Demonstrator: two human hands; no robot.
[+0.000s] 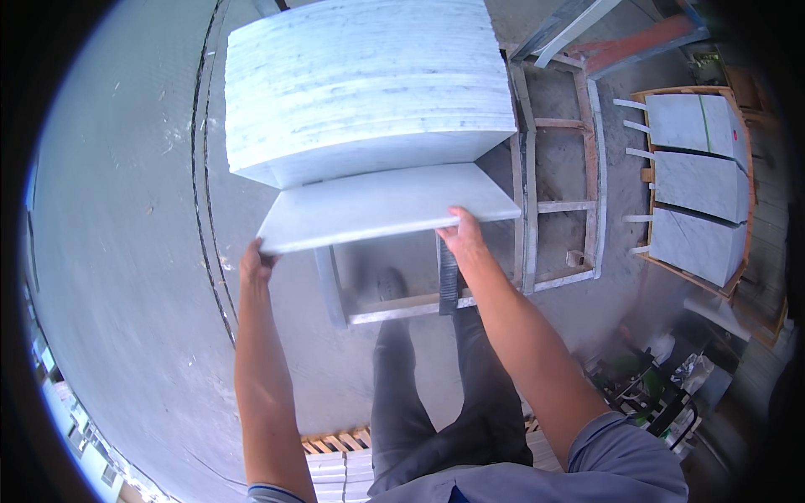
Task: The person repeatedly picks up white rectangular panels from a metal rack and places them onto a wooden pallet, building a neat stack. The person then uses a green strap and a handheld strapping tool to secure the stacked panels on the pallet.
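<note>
A thin white marble slab (386, 205) lies tilted between my two hands, its far long edge against the front of a tall stack. My left hand (256, 261) grips the slab's near left corner, fingers curled beneath it. Farther right, my right hand (461, 235) holds the near edge with the thumb on top and the other fingers under it. Behind the slab stands the stack of white, grey-veined marble slabs (369, 92), packed face to face with their edges upward. What bears the slab's far edge is hidden.
A metal frame (394, 314) stands below the slab, with a ladder-like frame (566, 205) to its right. At far right, wooden crates (746, 277) hold white stone blocks (700, 184). Tools and clutter (662, 386) lie at lower right. Slats of a pallet (340, 440) show behind my legs.
</note>
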